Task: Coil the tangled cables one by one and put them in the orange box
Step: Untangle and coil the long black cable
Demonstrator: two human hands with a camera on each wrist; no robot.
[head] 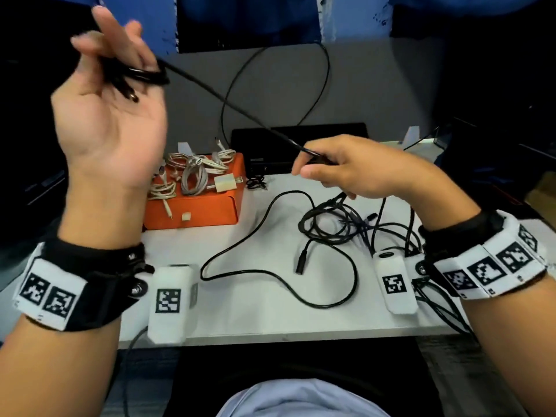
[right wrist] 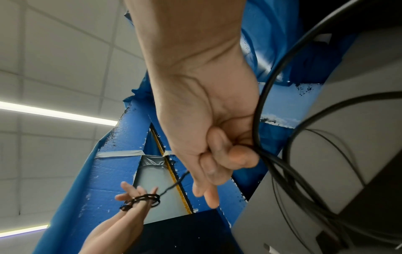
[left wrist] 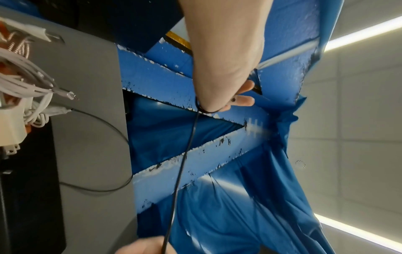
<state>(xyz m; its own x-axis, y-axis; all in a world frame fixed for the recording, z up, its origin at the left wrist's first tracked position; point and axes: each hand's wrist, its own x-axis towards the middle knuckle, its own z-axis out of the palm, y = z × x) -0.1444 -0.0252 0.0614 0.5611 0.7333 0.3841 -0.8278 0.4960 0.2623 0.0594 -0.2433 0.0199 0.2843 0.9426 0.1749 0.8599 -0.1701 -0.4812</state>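
Note:
My left hand (head: 111, 46) is raised at the upper left, palm toward me and fingers fairly straight. A black cable (head: 228, 103) is wound in a small coil (right wrist: 143, 199) round those fingers, and its plug hangs over the palm. From the coil the cable runs taut down to my right hand (head: 316, 164), which pinches it above the table with curled fingers (right wrist: 234, 158). The orange box (head: 192, 206) stands at the table's back left and holds several coiled white cables and a white charger (head: 224, 183). A tangle of black cables (head: 340, 227) lies under my right hand.
One loose black cable (head: 270, 272) loops across the middle of the white table (head: 255, 320). A black flat device (head: 301, 136) sits behind the box, with another black cable arching up the grey wall. Blue sheeting hangs behind.

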